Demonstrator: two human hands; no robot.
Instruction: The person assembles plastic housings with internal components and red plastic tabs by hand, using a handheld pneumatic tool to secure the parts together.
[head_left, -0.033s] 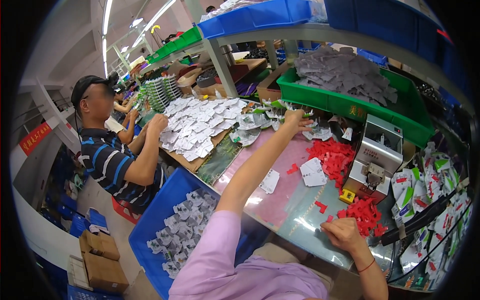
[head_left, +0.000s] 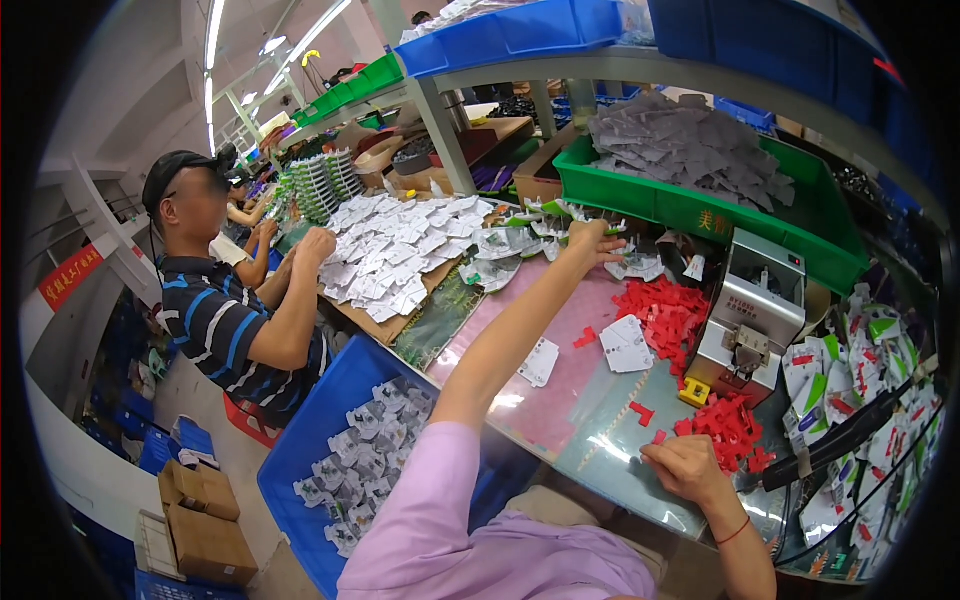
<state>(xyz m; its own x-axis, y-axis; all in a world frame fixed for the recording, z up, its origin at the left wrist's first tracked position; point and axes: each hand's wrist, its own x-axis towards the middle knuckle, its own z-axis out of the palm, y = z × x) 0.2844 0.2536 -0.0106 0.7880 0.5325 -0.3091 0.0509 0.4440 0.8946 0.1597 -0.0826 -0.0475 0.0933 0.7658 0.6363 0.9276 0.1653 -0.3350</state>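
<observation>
My left arm stretches across the table, and my left hand [head_left: 597, 243] is over the far edge with fingers apart. Beneath and beside it lie white-and-green plastic packs [head_left: 505, 245]; I see none gripped. Low on the right, my right hand [head_left: 685, 468] is closed, thumb against curled fingers, at the near edge of a pile of red plastic clips [head_left: 725, 430]. Whatever it pinches is hidden. A second pile of red clips [head_left: 660, 315] lies farther back. Between my arms are two white printed cards [head_left: 627, 344], one partly behind my left forearm.
A silver bench machine [head_left: 750, 320] with a yellow part stands right of the clips. Behind it is a green bin [head_left: 690, 205] of grey pieces. Finished-looking packs [head_left: 870, 400] heap at far right. A blue bin [head_left: 290, 480] sits left; a co-worker [head_left: 240, 300] works beside white cards [head_left: 400, 240].
</observation>
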